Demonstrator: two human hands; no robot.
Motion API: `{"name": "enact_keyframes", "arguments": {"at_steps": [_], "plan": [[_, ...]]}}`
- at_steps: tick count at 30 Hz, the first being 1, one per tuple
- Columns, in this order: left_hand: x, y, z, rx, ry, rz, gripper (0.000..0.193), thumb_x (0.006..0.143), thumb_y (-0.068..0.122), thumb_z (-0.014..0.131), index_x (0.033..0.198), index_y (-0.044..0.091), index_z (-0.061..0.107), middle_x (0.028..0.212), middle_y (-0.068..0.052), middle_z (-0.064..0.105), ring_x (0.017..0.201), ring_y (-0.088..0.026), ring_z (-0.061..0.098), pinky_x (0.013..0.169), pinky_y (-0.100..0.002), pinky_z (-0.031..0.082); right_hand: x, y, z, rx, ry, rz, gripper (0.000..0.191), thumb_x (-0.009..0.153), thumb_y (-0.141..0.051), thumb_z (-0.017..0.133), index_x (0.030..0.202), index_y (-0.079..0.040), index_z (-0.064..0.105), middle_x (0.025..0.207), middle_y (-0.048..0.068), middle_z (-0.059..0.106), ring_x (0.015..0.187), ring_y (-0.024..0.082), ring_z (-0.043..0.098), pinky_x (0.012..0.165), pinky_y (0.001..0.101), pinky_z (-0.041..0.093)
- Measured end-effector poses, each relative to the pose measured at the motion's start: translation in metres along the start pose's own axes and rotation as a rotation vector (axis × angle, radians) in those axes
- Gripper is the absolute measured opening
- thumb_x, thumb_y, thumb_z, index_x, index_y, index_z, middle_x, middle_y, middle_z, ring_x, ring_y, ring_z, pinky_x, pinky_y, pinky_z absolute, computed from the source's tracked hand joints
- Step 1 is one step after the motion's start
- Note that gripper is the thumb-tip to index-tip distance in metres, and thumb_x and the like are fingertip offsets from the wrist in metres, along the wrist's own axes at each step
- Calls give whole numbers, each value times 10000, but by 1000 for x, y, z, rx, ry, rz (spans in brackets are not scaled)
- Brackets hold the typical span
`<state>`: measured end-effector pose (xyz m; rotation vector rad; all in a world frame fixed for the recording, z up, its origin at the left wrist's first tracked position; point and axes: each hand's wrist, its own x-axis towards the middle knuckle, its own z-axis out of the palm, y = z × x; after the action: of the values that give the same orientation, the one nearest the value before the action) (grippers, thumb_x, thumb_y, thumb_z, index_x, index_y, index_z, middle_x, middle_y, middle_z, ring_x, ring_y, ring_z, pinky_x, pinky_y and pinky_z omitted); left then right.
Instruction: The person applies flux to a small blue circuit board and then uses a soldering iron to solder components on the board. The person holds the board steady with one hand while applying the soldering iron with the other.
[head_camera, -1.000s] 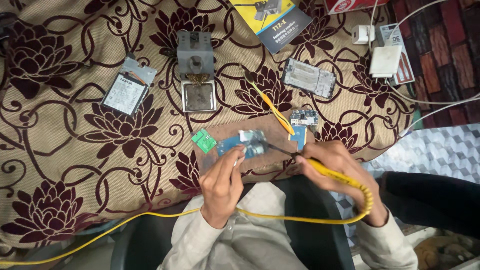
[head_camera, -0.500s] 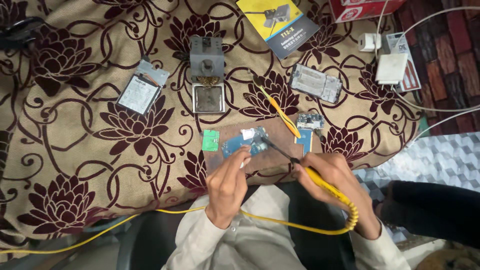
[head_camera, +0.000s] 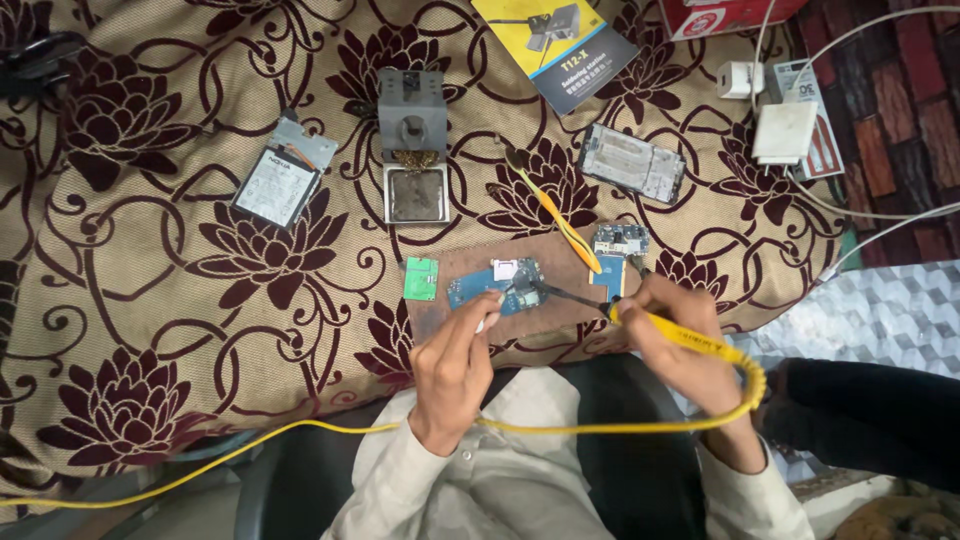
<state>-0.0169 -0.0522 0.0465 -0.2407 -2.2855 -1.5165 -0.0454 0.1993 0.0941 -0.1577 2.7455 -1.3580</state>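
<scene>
My right hand (head_camera: 680, 335) grips a yellow soldering iron (head_camera: 655, 325) whose dark tip rests on a blue circuit board (head_camera: 497, 286). The board lies on a brown mat (head_camera: 520, 290) at the near edge of the cloth. My left hand (head_camera: 452, 365) holds a thin white wire or stick, its end touching the board beside the iron's tip. The iron's yellow cable (head_camera: 300, 440) loops under my arms and runs off to the left.
A small green board (head_camera: 421, 278), yellow tweezers (head_camera: 555, 215) and another blue board (head_camera: 618, 245) lie by the mat. Farther off sit a grey soldering stand (head_camera: 412, 145), a phone battery part (head_camera: 280, 180), a phone frame (head_camera: 634, 162), a booklet (head_camera: 560, 45), and a white charger (head_camera: 785, 130).
The view has shifted slightly. Both hands stay over the blue board, with the iron's tip and the left hand's wire working at the same spot.
</scene>
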Motion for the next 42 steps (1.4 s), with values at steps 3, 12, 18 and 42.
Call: {"name": "enact_keyframes", "arguments": {"at_steps": [3, 12, 18, 42], "plan": [[1, 0, 0, 46, 7, 25, 321, 880, -160, 593, 1161, -24, 666, 1130, -172, 754, 1003, -306, 778, 803, -353, 623, 6, -4, -1, 99, -17, 48, 235, 914, -162, 631, 737, -22, 564, 511, 30, 573, 450, 62, 515, 435, 275, 381], [2, 0, 0, 21, 4, 26, 287, 916, -141, 603, 1182, -44, 653, 1143, -181, 747, 985, -297, 782, 801, -349, 630, 23, -29, -13, -165, -170, -48, 239, 896, -193, 627, 737, -20, 584, 490, 94, 503, 393, 190, 461, 435, 354, 386], [4, -1, 1, 6, 7, 18, 313, 914, -142, 599, 1202, -38, 661, 1144, -183, 742, 985, -290, 785, 801, -346, 630, 26, -43, -16, -203, -278, -137, 198, 894, -168, 645, 765, -21, 615, 510, 129, 496, 391, 278, 488, 436, 392, 387], [7, 2, -4, 15, 2, -17, 279, 902, -131, 628, 1157, -23, 661, 1112, -151, 751, 992, -297, 780, 786, -354, 622, -4, 15, -6, -45, -34, -119, 200, 922, -167, 647, 761, -51, 625, 611, 28, 691, 513, 119, 686, 516, 258, 502]]}}
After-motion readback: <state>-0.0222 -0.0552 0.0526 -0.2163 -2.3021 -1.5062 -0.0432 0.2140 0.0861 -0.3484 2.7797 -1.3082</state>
